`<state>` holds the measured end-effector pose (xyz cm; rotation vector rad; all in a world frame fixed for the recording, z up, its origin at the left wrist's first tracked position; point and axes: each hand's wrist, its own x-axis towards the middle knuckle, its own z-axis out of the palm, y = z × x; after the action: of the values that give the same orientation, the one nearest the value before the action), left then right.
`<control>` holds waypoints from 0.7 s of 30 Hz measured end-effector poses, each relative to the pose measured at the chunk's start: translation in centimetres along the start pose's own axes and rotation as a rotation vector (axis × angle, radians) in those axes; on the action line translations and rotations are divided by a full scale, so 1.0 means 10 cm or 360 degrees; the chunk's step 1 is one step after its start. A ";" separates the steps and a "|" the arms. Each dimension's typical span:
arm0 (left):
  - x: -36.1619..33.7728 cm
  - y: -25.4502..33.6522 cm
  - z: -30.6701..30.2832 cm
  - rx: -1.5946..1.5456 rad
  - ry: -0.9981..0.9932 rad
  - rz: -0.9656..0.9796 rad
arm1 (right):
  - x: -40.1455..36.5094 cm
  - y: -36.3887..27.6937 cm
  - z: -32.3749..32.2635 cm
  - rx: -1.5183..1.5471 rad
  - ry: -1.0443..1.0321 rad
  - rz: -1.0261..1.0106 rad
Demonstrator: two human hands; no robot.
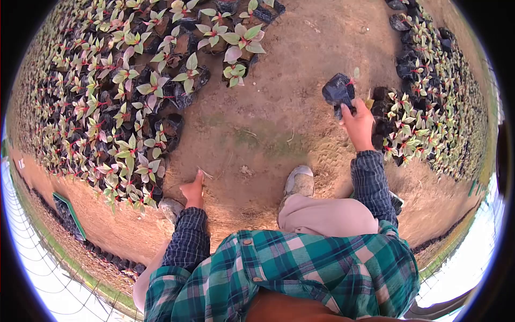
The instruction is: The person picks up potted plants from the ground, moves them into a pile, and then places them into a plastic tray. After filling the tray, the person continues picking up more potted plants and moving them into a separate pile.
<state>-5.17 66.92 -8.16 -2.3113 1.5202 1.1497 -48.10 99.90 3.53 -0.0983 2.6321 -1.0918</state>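
Observation:
My right hand [358, 124] grips a potted seedling in a black plastic grow bag [338, 90], lifted beside the right-hand block of plants. The bag is tipped over, and a reddish stem with a pale leaf shows at its upper right. Low over the bare soil, my left hand [193, 191] has one finger stretched forward and the thumb apart, with nothing visible in it. It is nearest the lower edge of the left block of bagged seedlings [129, 153], whose leaves are green and pinkish. A small dry bit of straw [207, 175] lies by its fingertip.
A soil path [252, 129] runs between the left block and the right block of bagged seedlings [410, 126]. My shoe [299, 181] stands on the path. A green-framed dark panel [70, 214] lies at the far left.

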 end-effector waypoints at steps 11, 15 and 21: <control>-0.49 0.21 -0.17 0.0569 -0.0093 0.0391 | 0.41 -1.62 0.53 -0.0013 -0.0479 -0.1307; -0.55 0.28 -0.16 0.0576 -0.0068 0.0391 | 0.27 -1.97 0.83 -0.0062 -0.0649 -0.1855; -0.48 0.20 -0.14 0.0629 -0.0041 0.0510 | -0.05 -1.80 1.72 -0.0313 -0.0998 -0.2370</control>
<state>-7.08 68.69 -3.45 -1.8370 1.9513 0.8339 -43.51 75.46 4.73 -2.2157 1.7658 -0.7883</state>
